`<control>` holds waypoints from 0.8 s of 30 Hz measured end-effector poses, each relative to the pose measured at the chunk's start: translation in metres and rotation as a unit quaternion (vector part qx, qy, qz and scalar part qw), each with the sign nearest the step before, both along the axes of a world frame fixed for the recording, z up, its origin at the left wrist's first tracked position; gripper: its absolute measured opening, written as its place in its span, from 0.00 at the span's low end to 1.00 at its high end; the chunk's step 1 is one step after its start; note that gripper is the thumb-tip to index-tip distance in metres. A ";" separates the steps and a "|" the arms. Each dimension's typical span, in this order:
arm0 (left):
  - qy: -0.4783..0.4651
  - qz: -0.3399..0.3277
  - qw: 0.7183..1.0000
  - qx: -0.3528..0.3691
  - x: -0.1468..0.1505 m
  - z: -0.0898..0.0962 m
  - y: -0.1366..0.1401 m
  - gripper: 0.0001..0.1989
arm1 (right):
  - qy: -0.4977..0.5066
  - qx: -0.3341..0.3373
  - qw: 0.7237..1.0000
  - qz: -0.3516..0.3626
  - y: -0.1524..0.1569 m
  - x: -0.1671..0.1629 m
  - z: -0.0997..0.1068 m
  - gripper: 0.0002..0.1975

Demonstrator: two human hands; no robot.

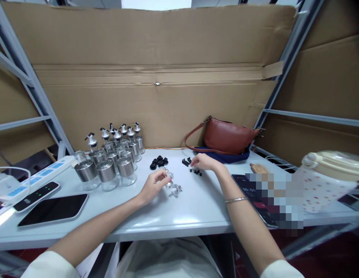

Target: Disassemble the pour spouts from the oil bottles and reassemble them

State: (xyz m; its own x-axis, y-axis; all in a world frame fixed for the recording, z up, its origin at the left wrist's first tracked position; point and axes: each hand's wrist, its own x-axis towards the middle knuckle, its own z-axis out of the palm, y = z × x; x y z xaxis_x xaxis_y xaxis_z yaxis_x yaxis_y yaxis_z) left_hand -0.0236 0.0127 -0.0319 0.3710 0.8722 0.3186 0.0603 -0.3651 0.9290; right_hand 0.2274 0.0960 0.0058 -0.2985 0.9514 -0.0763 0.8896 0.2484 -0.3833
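Observation:
My left hand (154, 186) pinches a small silver pourer spout (168, 178) just above the white table (179, 216). Another silver spout (176, 189) lies beside it. My right hand (204, 161) reaches to a scatter of tiny black plugs (196, 172), fingertips down on them; whether it grips one I cannot tell. A heap of black ring seals (158, 162) and some black clips (185, 162) lie between the hands and the back wall. Several glass oil bottles with steel bands (115, 162) stand in a cluster at the left, some with spouts fitted.
A brown shoulder bag (230, 137) lies at the back right on blue cloth. A dark phone (53, 210), a small device with green lights (37, 196) and a white power strip (37, 175) sit at the left. A tablet (254, 197) and a cream lidded pot (326, 181) stand on the right.

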 end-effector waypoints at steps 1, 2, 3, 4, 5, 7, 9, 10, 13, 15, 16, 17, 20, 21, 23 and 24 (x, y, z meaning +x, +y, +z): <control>0.005 0.004 1.000 0.005 0.000 0.001 0.000 0.18 | 0.003 0.002 1.000 0.000 0.001 0.000 -0.002 0.10; 0.009 0.007 1.000 0.009 0.000 0.002 0.000 0.19 | 0.007 0.002 1.000 0.001 0.003 0.000 -0.005 0.09; 0.012 0.010 1.000 0.011 0.000 0.003 0.000 0.19 | 0.012 0.001 1.000 0.002 0.004 0.000 -0.007 0.08; 0.014 0.011 1.000 0.012 0.000 0.004 0.000 0.19 | 0.017 0.000 1.000 0.003 0.004 -0.001 -0.009 0.07; 0.015 0.012 1.000 0.011 0.000 0.005 -0.001 0.19 | 0.022 -0.001 1.000 0.004 0.005 -0.002 -0.010 0.06; 0.010 0.011 1.000 0.008 0.001 0.006 -0.001 0.18 | 0.040 0.000 0.999 0.005 0.004 -0.005 -0.009 0.05; 0.007 0.012 1.000 0.005 0.001 0.007 -0.002 0.18 | 0.072 0.007 0.997 0.012 0.000 -0.008 -0.004 0.04; 0.005 0.014 1.000 0.005 0.001 0.007 -0.002 0.18 | 0.094 0.012 0.995 0.019 -0.003 -0.010 -0.001 0.03; 0.000 0.020 1.000 -0.003 0.000 0.007 -0.002 0.18 | 0.190 0.009 0.980 0.060 -0.014 -0.019 0.008 0.06; 0.000 0.016 1.000 -0.009 0.000 0.008 -0.003 0.17 | 0.306 -0.044 0.944 0.114 -0.021 -0.027 0.012 0.10; 0.000 0.010 1.000 -0.011 0.000 0.008 -0.003 0.17 | 0.363 -0.082 0.917 0.141 -0.024 -0.031 0.013 0.12; 0.001 0.005 1.000 -0.010 0.001 0.008 -0.004 0.17 | 0.409 -0.124 0.889 0.165 -0.027 -0.036 0.013 0.14; 0.004 -0.004 1.000 -0.004 0.001 0.009 -0.004 0.17 | 0.451 -0.215 0.843 0.199 -0.032 -0.047 0.009 0.16; 0.006 -0.005 1.000 -0.003 0.001 0.009 -0.005 0.17 | 0.453 -0.232 0.836 0.204 -0.033 -0.049 0.008 0.16; 0.008 -0.003 1.000 -0.003 0.002 0.009 -0.005 0.17 | 0.461 -0.251 0.825 0.209 -0.033 -0.054 0.005 0.15; 0.008 -0.003 1.000 -0.005 0.002 0.009 -0.005 0.18 | 0.469 -0.254 0.820 0.209 -0.034 -0.055 0.003 0.15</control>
